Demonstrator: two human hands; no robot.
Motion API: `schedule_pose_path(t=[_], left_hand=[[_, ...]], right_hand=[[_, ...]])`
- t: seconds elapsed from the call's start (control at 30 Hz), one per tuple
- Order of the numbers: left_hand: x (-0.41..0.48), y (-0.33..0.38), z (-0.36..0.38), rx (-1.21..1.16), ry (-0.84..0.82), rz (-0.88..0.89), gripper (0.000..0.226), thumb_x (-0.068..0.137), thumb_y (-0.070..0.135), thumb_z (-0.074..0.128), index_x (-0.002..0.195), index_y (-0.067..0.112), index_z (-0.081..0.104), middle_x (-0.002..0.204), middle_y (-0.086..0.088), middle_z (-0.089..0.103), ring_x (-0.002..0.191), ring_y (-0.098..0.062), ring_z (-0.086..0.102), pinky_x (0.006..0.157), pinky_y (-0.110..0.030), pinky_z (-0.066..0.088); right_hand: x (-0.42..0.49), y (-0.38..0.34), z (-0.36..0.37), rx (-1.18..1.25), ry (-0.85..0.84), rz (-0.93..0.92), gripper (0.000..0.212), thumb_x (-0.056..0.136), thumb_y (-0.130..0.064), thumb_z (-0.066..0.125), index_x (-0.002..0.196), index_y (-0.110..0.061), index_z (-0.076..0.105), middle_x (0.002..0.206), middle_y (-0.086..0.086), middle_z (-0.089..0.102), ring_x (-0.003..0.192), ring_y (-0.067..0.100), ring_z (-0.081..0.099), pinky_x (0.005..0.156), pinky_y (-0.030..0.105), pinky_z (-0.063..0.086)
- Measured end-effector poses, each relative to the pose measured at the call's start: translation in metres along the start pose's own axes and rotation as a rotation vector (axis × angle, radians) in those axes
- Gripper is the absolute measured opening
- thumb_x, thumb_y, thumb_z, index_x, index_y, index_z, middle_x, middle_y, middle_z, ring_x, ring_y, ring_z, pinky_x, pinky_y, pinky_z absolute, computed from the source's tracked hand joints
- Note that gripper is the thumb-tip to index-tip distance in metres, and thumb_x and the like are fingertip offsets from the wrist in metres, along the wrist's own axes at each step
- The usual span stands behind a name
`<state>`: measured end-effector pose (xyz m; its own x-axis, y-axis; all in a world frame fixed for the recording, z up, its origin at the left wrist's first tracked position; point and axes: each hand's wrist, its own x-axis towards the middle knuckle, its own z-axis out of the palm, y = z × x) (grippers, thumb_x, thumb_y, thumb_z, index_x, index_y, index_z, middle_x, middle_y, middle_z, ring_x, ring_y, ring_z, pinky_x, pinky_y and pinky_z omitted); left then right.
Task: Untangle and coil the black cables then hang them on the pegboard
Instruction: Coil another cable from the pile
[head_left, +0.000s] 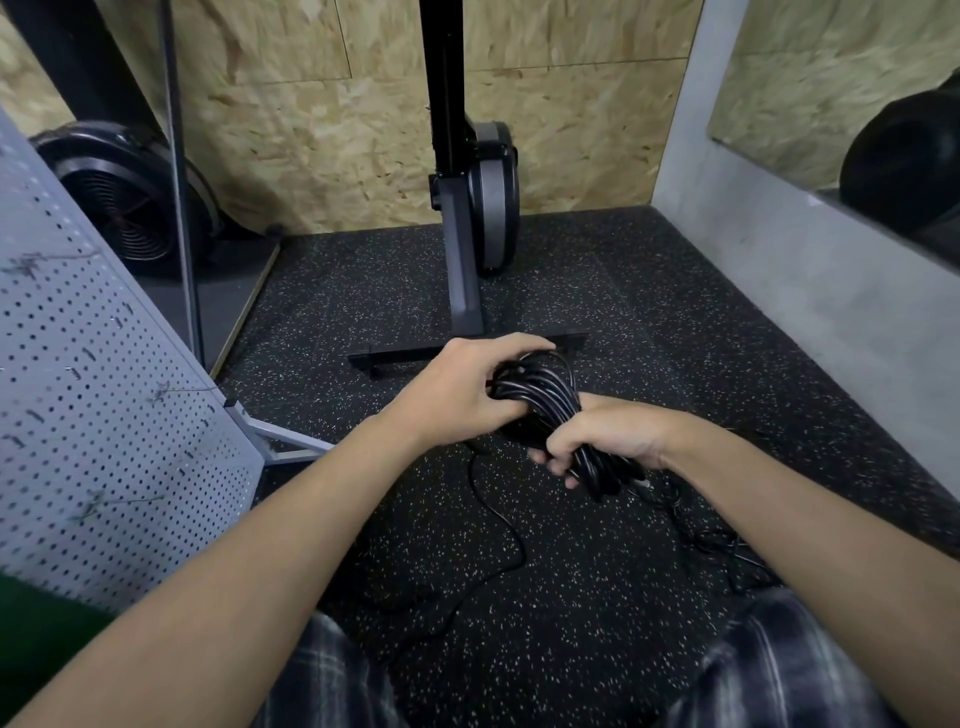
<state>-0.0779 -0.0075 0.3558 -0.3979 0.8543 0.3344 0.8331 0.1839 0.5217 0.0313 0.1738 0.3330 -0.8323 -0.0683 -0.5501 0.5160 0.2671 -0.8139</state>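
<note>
A coiled bundle of black cable (550, 400) is held between both hands above the speckled floor. My left hand (467, 389) grips the upper end of the coil, fingers curled over its top loops. My right hand (602, 441) grips the lower end, with the strands passing through its fist. A loose tail of the cable (498, 519) hangs from the bundle and snakes across the floor toward my knees. More thin black cable (722, 545) lies tangled on the floor at the right. The grey pegboard (93, 415) with several small hooks stands tilted at the left.
An upright black machine (462, 218) on a T-shaped base (415, 356) stands just beyond my hands. A black fan (124, 197) sits at the back left. A grey concrete ledge (810, 291) runs along the right. The pegboard's metal foot (291, 441) juts onto the floor.
</note>
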Motion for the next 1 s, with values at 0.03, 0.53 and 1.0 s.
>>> schedule_pose_path(t=[0.03, 0.53, 1.0], left_hand=[[0.0, -0.004, 0.0, -0.003, 0.019, -0.003, 0.045, 0.085, 0.009, 0.074, 0.128, 0.019, 0.069, 0.102, 0.017, 0.073, 0.085, 0.013, 0.064, 0.077, -0.011, 0.05], [-0.004, -0.026, 0.004, -0.195, -0.07, -0.163, 0.025, 0.09, 0.027, 0.079, 0.098, 0.021, 0.057, 0.097, 0.009, 0.075, 0.092, -0.011, 0.071, 0.086, -0.045, 0.057], [-0.014, -0.041, 0.0, -0.549, -0.081, -0.445, 0.052, 0.079, 0.045, 0.087, 0.122, 0.027, 0.064, 0.116, -0.004, 0.074, 0.077, -0.026, 0.072, 0.081, -0.046, 0.061]], right_hand=[[0.0, -0.001, 0.0, -0.011, 0.017, -0.014, 0.05, 0.057, -0.016, 0.071, 0.106, -0.009, 0.066, 0.1, 0.016, 0.071, 0.09, 0.032, 0.063, 0.084, 0.048, 0.05], [-0.009, -0.003, 0.0, -0.413, 0.171, -0.166, 0.107, 0.08, -0.011, 0.069, 0.165, -0.038, 0.012, 0.1, -0.005, 0.078, 0.085, 0.02, 0.071, 0.067, 0.043, 0.055], [-0.012, -0.003, -0.01, -0.223, 0.217, -0.184, 0.01, 0.097, -0.017, 0.07, 0.094, -0.008, 0.065, 0.075, 0.007, 0.068, 0.066, 0.019, 0.064, 0.067, 0.037, 0.054]])
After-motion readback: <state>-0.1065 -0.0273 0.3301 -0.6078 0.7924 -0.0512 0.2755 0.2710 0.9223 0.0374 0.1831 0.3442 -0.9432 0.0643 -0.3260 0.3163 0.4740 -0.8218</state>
